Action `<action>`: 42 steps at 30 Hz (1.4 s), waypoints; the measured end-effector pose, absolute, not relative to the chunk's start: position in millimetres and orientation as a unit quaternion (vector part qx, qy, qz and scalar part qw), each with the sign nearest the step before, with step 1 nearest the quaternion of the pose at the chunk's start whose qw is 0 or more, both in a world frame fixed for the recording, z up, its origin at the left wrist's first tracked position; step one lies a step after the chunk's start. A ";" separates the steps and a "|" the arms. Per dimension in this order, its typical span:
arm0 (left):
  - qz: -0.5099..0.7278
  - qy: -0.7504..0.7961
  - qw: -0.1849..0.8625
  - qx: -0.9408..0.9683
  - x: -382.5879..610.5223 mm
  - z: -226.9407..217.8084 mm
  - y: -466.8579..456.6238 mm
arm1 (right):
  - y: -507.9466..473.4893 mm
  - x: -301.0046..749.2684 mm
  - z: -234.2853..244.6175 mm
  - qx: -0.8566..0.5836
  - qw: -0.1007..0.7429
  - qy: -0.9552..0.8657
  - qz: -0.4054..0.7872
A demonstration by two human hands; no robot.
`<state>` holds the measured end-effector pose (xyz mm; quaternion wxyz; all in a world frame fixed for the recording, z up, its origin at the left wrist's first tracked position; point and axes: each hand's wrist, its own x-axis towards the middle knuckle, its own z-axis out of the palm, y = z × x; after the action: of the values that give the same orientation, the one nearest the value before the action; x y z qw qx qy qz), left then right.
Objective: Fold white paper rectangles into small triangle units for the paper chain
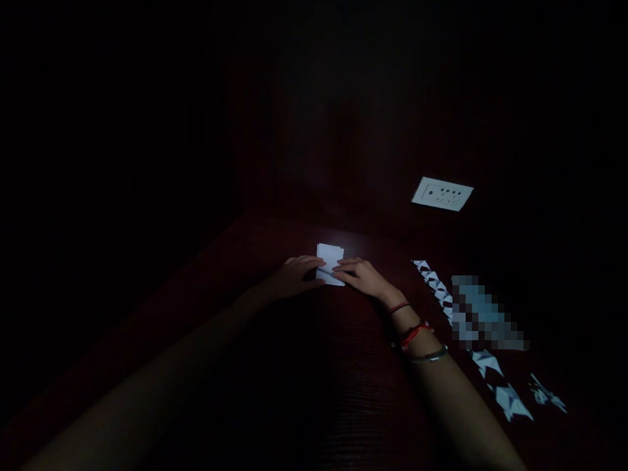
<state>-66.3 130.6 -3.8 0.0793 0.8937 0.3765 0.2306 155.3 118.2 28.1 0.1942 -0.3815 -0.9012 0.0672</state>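
Observation:
A small white folded sheet of paper [331, 254] lies on the dark tabletop in front of me, with a crease or raised edge across its lower part. My left hand [297, 276] grips its left side, fingers on top and thumb near the lower edge. From the right, my right hand [364, 275] presses its fingers and thumb onto the same paper. The undersides of the fingers are hidden. Bracelets circle my right wrist.
Along the right runs a row of white folded paper pieces [434, 282], with larger ones [510, 400] nearer me. Beside them are a pixelated bluish object [485, 311] and a small white crumpled-looking piece [547, 396]. A socket plate [443, 194] is on the back panel. Surroundings are very dark.

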 end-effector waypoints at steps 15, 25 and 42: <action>0.263 0.365 0.094 0.888 -65.0 -3.5 136.8 | 112.7 153.3 30.4 -0.377 0.196 -0.903 0.057; 0.307 0.345 0.086 0.883 -64.6 -4.0 139.1 | 105.9 142.0 27.3 -0.424 0.217 -0.879 0.016; 0.357 0.337 0.015 0.871 -53.8 18.4 96.4 | 14.0 174.5 63.4 -0.535 0.212 -0.812 -0.102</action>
<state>-53.8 96.4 18.4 0.0148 0.8711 0.3372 0.3566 174.5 14.0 63.4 0.2116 -0.5349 -0.8116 -0.1020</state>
